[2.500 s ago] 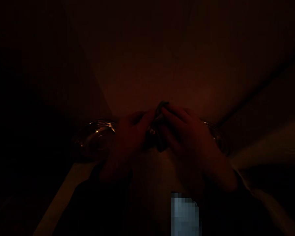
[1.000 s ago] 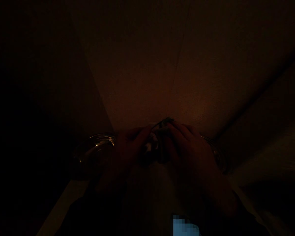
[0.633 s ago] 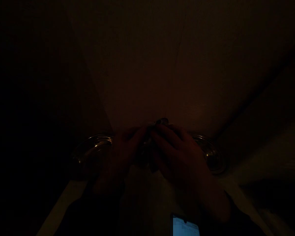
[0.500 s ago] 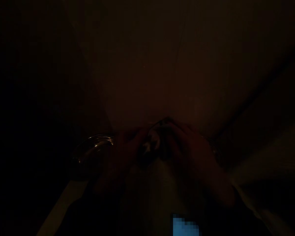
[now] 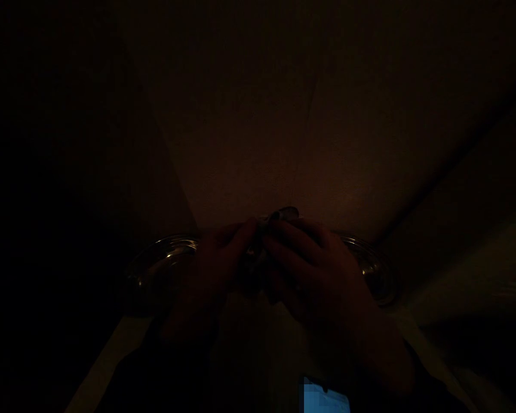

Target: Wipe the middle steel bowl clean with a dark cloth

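Dim room, faint reddish glow on the seamed backdrop [image 5: 249, 149] beyond the hands. Centre of everything: a dark bundle [image 5: 255, 272] with paler patches, probably soft fabric, held between 2 bare hands. Left hand [image 5: 217, 258]: thumb and fingers drawn narrow on its left side. Right hand [image 5: 313, 264]: fingers curled over its top and right side. Gripping from 2 sides presumably keeps something limp from slumping. Cannot tell whether it hangs or rests on anything. Shiny glassware [image 5: 176, 244] shows past either hand; 1 wide dish or 2, the hands hide which. Set so close, I'd guess, for easy reach. Pale strip of worktop [image 5: 107, 361] slants at lower left. Nearest the body, a lit phone [image 5: 329, 397], perhaps angled for viewing; its support is too dark to see.
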Available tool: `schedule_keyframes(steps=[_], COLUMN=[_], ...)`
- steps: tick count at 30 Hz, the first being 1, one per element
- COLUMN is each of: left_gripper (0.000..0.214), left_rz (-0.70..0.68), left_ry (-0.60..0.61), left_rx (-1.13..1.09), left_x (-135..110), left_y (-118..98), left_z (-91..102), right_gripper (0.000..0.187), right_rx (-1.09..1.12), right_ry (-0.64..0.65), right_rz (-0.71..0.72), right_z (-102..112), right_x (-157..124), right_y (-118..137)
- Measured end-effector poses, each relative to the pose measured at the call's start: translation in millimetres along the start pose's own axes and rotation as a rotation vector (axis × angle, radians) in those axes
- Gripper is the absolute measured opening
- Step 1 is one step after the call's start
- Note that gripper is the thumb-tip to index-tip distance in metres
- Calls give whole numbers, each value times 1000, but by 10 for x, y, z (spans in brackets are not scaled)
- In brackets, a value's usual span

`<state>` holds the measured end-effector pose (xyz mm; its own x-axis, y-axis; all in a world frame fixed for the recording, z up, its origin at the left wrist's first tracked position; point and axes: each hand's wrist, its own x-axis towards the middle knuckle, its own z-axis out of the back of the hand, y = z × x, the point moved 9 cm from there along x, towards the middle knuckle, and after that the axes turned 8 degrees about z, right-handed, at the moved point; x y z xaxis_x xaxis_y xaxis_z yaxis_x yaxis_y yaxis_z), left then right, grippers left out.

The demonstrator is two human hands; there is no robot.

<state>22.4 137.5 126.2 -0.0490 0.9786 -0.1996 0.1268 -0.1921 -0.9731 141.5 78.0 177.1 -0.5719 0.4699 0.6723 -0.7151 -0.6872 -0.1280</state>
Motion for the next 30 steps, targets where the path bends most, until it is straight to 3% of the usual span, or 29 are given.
schedule_keyframes(steps=[5,7,9,15,20,23,30], left_gripper=[24,24,24,23,26,21,16], left_rz=[30,57,49,-1,-2,2,-18], left_ry=[-7,15,43,52,38,94,170], left_rx=[-65,-89,-95,-66,-36,-87,-153], left_x=[-13,-10,-6,10,17,-2,-5], left_y=[5,33,32,7,26,23,16], left_z=[-25,-39,-49,-30,-44,-104,-152], right_gripper=[37,37,37,36,36,37,43], right_rx=[78,129,132,32,50,79,34], right_ry=[25,13,-5,-25,-3,16,69], right_rz=[-253,-295,-252,27,-78,-164,-64], right_z=[-33,-33,-9,20,-10,-23,-114], right_x=[-103,-148,-148,-30,1,-17,5], right_y=[-551,-650,-580,6,-204,-348,-115])
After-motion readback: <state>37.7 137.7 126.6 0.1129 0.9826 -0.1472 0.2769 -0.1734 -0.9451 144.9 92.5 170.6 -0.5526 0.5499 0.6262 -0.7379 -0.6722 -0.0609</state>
